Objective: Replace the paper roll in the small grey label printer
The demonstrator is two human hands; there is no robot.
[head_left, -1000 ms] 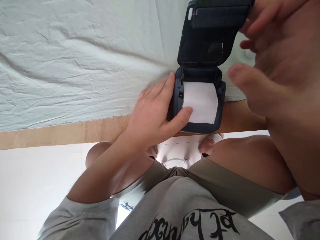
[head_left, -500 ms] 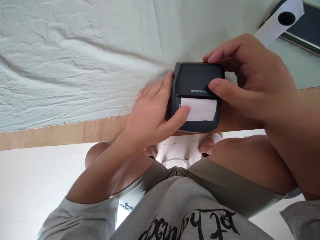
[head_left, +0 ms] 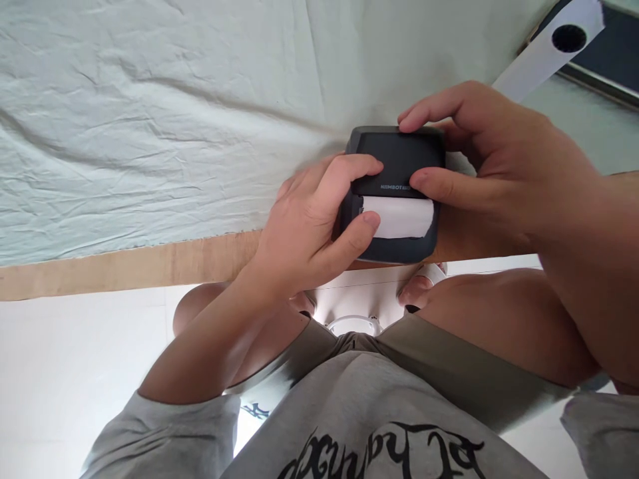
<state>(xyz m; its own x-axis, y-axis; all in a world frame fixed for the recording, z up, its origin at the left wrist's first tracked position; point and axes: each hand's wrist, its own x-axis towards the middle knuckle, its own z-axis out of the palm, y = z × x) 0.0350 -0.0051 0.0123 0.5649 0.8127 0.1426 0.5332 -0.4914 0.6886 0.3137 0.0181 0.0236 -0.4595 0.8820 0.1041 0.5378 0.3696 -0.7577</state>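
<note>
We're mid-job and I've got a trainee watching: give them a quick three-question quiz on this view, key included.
1. Multiple choice: Over what does the thumb tip of the left hand lie?
a) the pale green cloth
b) the white paper
c) the wooden edge

2. True or false: The printer's lid stands open.

3. Fill in the blank: The white object with a round dark hole shows just beyond the ____ hand.

Key:
1. b
2. False: the lid is down on the black printer.
3. right
</note>
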